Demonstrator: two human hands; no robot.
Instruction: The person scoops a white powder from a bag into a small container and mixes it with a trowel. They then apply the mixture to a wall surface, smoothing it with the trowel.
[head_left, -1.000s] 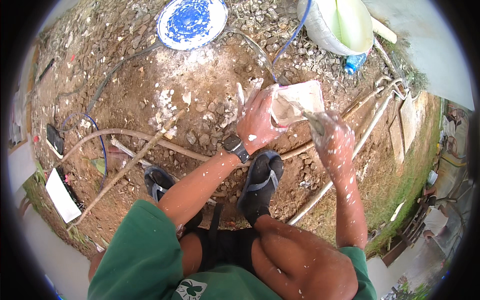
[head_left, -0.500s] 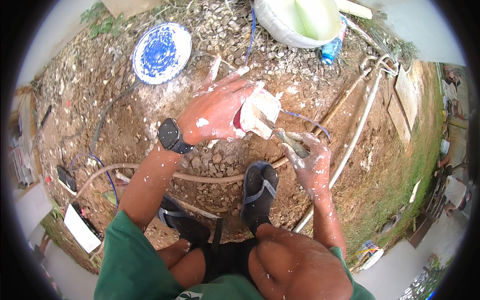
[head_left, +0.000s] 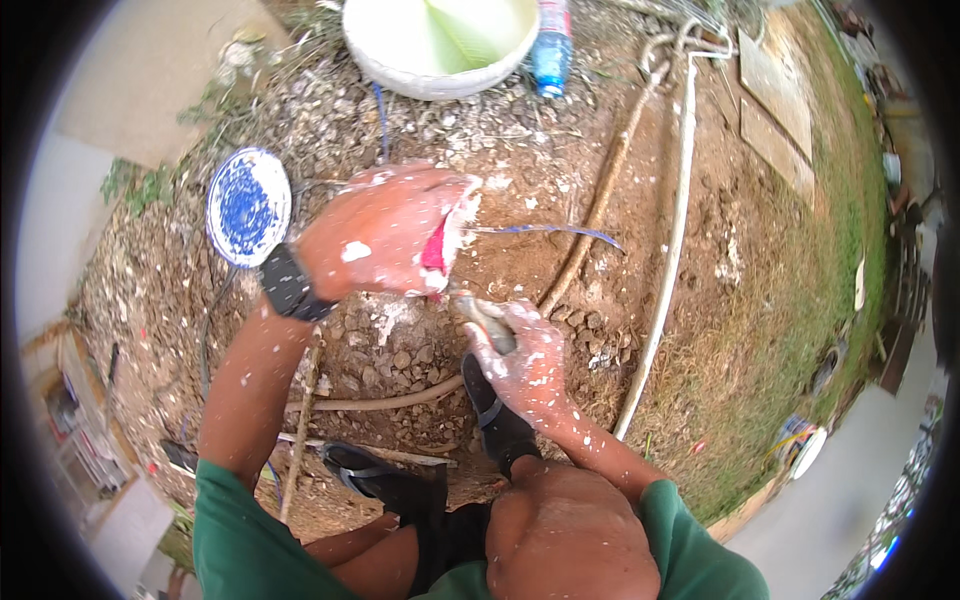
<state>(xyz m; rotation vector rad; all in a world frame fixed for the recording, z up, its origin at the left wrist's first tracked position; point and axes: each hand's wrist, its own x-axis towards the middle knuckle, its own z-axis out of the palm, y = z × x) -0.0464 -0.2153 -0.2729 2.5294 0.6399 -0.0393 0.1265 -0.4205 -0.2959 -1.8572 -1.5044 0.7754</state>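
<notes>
My left hand, spattered white and wearing a black watch, is closed round a red piece smeared with white paste. Its back is toward me, so most of the piece is hidden. Just below and to the right, my right hand grips a small hand tool with a pale, rounded handle. The tool's thin end points toward the left hand's underside; whether it touches the piece I cannot tell.
Beyond my hands stands a white basin with pale contents, a blue bottle beside it. A blue-and-white speckled disc lies left. A white pole and a brown pole cross the stony soil on the right, near flat boards.
My left hand has turned and drawn its fingers in, hiding the white-coated face that showed before. The right hand and tool have moved left and nearer my body. The whole view has shifted.
</notes>
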